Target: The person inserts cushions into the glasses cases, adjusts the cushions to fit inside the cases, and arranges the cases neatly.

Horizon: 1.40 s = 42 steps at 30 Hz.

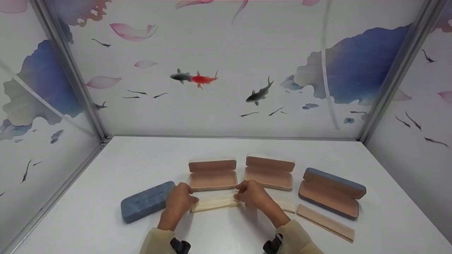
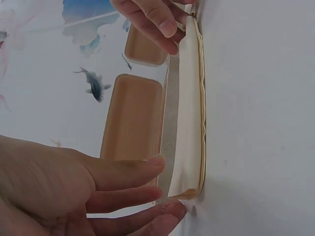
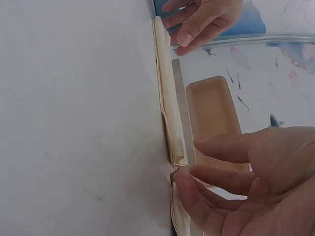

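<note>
A folded cream cloth point(image 1: 214, 204) lies flat on the white table, in front of an open glasses case point(image 1: 213, 180) with a tan lining. At the cloth's left end is my left hand point(image 1: 179, 201), thumb and fingers spread apart close to its corner. My right hand point(image 1: 255, 194) is at the opposite end, its thumb held away from the fingers, fingertips right by the cloth's edge. In the left wrist view the cloth's layered long edge point(image 2: 202, 113) shows, with nothing pinched between the left thumb and fingers. Behind the right hand stands a second open tan-lined case point(image 1: 270, 174).
A closed blue glasses case point(image 1: 146, 201) lies beside the left hand. To the right are an open blue case point(image 1: 330, 197) and a folded tan cloth point(image 1: 325, 223). Another folded cloth point(image 1: 285, 205) is partly hidden by the right forearm. Printed panels point(image 1: 226, 116) wall the table.
</note>
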Motion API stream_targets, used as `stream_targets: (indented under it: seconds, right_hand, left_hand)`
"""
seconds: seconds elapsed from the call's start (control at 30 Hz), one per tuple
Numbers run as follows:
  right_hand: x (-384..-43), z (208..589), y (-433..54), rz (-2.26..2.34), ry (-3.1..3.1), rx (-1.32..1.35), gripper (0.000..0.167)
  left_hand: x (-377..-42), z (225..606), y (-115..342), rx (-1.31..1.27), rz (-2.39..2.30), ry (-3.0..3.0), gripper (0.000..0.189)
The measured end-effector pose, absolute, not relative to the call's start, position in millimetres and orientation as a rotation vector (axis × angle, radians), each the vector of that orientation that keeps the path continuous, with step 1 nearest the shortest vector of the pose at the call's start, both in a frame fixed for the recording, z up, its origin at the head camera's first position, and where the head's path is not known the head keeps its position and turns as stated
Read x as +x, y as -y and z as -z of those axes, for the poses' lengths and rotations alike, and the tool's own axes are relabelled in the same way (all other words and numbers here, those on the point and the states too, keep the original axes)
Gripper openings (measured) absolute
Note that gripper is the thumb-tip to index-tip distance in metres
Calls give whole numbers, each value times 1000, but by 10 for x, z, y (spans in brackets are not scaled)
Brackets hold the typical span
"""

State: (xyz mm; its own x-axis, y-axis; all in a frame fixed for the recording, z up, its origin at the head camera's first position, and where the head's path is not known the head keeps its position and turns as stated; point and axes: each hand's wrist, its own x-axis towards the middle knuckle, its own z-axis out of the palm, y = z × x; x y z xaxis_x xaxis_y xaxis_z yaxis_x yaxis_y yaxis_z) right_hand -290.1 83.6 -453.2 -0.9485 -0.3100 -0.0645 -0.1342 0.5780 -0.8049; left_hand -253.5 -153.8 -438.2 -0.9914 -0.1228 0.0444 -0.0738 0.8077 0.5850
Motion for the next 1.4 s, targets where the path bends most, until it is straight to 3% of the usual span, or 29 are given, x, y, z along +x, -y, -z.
stream_targets:
  seconds: [0.3,0.7,0.8,0.97,1.13,1.4]
  right_hand:
    - [-2899,4583,-804,1299,-2596,-368,30]
    - [-2897,4588,-839,1325,-2611,-492,11]
    - [-2919,4570,-828,1363,-2613,-406,9]
    - [-2967,4570,-810,1493,-2524,-233,11]
    - [-3010,4590,-813,1667,-2420,-156,19]
    - [-3048,4610,-829,1865,-2364,-64,18]
  left_hand:
    - [-2540,4446,1526,103,847,2944,11]
    - [-2478,4357,1530,57,813,2927,30]
    - [-2490,4311,1563,49,998,2932,31]
    - [-2525,4261,1654,95,1475,2918,9]
    - [-2589,4276,1710,129,1829,2792,29]
    - [-2652,4370,1663,258,1996,2508,39]
